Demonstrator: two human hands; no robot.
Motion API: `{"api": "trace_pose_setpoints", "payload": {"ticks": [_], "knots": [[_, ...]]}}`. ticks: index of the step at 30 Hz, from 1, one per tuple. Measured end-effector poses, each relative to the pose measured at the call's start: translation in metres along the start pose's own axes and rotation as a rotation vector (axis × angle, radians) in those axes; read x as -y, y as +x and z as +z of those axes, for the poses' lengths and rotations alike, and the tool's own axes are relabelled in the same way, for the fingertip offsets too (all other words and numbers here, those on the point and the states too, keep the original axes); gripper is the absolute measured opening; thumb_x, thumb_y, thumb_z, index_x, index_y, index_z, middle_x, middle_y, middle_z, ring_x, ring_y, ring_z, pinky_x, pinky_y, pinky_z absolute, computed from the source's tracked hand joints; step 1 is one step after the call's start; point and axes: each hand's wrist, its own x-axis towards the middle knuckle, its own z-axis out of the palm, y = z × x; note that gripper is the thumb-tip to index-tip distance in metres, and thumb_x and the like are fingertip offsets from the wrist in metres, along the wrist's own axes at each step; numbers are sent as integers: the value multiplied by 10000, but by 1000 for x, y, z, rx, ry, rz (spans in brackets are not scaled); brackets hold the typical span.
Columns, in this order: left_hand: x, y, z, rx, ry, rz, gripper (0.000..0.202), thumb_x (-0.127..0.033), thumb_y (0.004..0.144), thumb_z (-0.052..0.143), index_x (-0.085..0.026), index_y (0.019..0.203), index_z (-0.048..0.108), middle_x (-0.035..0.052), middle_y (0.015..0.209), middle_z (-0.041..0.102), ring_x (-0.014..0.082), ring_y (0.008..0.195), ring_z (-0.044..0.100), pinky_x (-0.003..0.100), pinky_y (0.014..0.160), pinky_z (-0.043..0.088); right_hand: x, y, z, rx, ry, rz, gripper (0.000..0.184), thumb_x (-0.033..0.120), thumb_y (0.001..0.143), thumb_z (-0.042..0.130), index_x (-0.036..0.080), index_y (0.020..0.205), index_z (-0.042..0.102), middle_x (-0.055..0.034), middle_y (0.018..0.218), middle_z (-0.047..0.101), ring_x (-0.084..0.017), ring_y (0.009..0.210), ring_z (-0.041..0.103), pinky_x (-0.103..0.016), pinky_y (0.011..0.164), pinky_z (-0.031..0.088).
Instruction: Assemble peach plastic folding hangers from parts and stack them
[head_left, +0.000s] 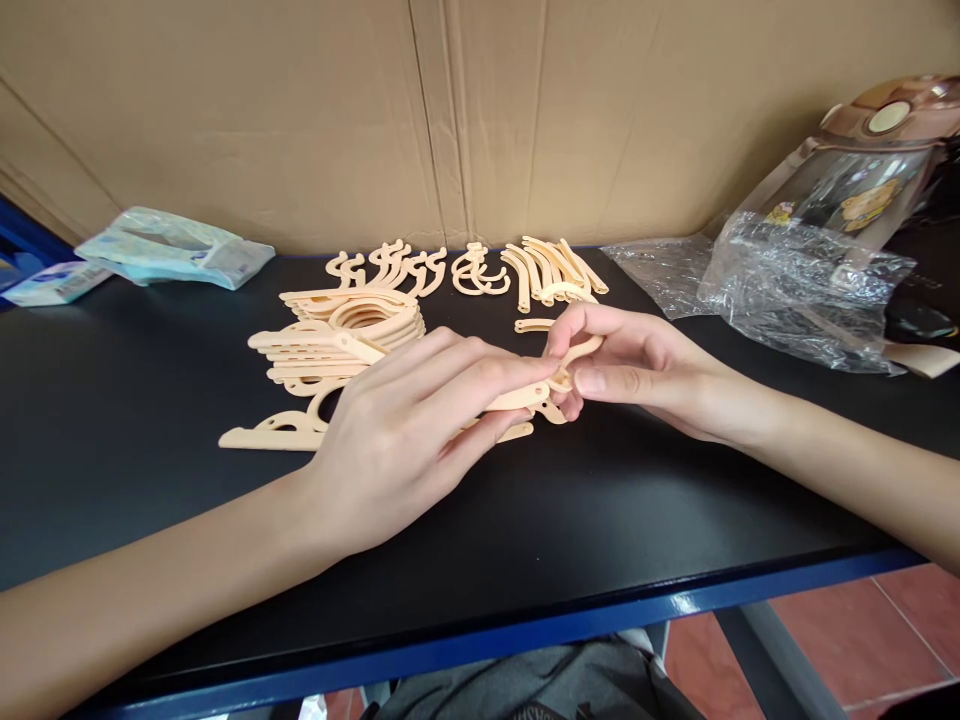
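Note:
My left hand [405, 440] pinches a beige plastic hanger arm [517, 398] between thumb and fingers. At that arm's right end, my right hand [645, 370] grips a small curved hanger hook [585, 348], its thumb and fingertips closed around the joint. How the two parts connect is partly hidden by my fingers. Below and behind my left hand lies another beige hanger piece [270, 438], partly covered. Just beyond it is a pile of folding hangers [322, 338]. Loose hooks [390, 265] and a cluster of curved bars [551, 268] lie farther back.
A cardboard sheet [300, 110] stands behind the black tabletop [600, 520]. Crumpled clear plastic [802, 290] and a brown-lidded bottle [877, 170] are at the right. Light-blue tissue packs [172, 250] lie at the left. A blue edge [525, 635] borders the front.

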Motion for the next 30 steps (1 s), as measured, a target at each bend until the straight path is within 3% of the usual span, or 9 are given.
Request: {"api": "trace_pose_setpoints", "payload": {"ticks": [10, 19, 30], "knots": [[-1, -1, 2, -16, -21, 52, 229, -93, 907, 621, -170, 1123, 618, 30, 990, 721, 164, 842, 644, 303, 727, 483, -4, 0, -3, 64, 2, 13, 111, 228, 878, 684, 185, 911, 587, 20, 815, 628, -101, 799, 601, -240, 760, 490], [-6, -2, 1, 9, -4, 70, 247, -63, 903, 610, -223, 1089, 636, 0, 932, 718, 145, 781, 624, 296, 684, 452, -6, 0, -5, 163, 56, 63, 137, 193, 858, 700, 171, 862, 565, 25, 823, 604, -84, 755, 575, -230, 730, 466], [-3, -3, 5, -11, 6, 104, 227, -74, 893, 639, -182, 1093, 642, 31, 898, 707, 153, 753, 620, 292, 674, 462, -5, -1, -1, 110, 10, 53, 118, 149, 872, 674, 162, 871, 557, 37, 786, 615, -65, 728, 566, -196, 656, 420]]}}
